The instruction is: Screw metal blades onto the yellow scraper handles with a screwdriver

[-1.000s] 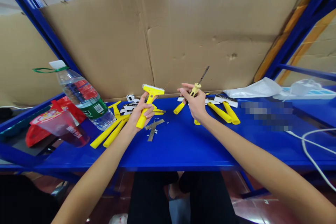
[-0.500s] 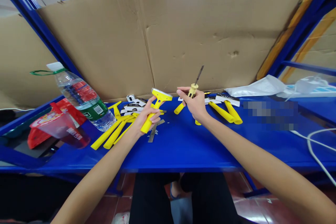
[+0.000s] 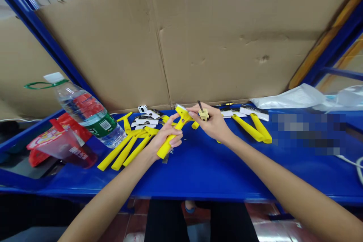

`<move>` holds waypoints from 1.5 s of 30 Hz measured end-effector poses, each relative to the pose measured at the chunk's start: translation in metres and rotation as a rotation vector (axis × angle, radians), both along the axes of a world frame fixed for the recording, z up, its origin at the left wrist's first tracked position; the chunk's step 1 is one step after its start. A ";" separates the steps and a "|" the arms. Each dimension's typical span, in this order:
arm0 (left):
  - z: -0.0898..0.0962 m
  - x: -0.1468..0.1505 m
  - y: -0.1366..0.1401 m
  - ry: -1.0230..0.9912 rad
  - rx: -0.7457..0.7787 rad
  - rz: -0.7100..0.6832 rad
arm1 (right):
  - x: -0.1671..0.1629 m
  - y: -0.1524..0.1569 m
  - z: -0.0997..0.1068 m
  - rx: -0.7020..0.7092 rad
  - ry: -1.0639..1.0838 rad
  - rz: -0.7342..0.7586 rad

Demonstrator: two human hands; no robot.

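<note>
My left hand (image 3: 167,138) is closed round the handle of a yellow scraper (image 3: 166,147), its metal-edged head tilted up and to the right. My right hand (image 3: 217,123) grips a screwdriver (image 3: 203,114) with a pale yellow handle, the dark shaft pointing up. The thumb and fingertips of that hand touch the scraper's head. Left of my hands, several yellow scraper handles (image 3: 119,151) lie on the blue table (image 3: 198,174). A thin metal blade (image 3: 165,159) lies under my left hand, partly hidden.
A large water bottle (image 3: 96,117) leans at the left beside a red translucent cup (image 3: 70,151). White packaging cards (image 3: 146,120) lie at the back. More yellow scrapers (image 3: 249,128) are on the right, near a white plastic bag (image 3: 292,96). Cardboard (image 3: 227,45) stands behind.
My right hand has moved left to the scraper's head and now touches it. The scraper has turned, its head shifting right. The screwdriver now points more towards the upper left.
</note>
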State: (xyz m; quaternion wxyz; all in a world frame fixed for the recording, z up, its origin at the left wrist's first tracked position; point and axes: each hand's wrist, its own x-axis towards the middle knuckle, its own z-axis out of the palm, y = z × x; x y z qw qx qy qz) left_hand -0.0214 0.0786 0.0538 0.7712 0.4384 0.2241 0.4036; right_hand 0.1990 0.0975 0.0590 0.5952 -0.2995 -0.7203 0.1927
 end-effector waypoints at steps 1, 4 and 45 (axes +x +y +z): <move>0.000 0.000 0.000 0.001 -0.001 -0.006 | 0.000 0.001 -0.001 0.006 -0.013 -0.001; -0.001 0.001 -0.001 0.008 0.001 -0.025 | 0.001 0.001 -0.003 0.021 -0.048 -0.014; -0.006 -0.001 -0.007 0.123 0.100 -0.124 | 0.009 0.003 0.010 -0.568 0.007 0.004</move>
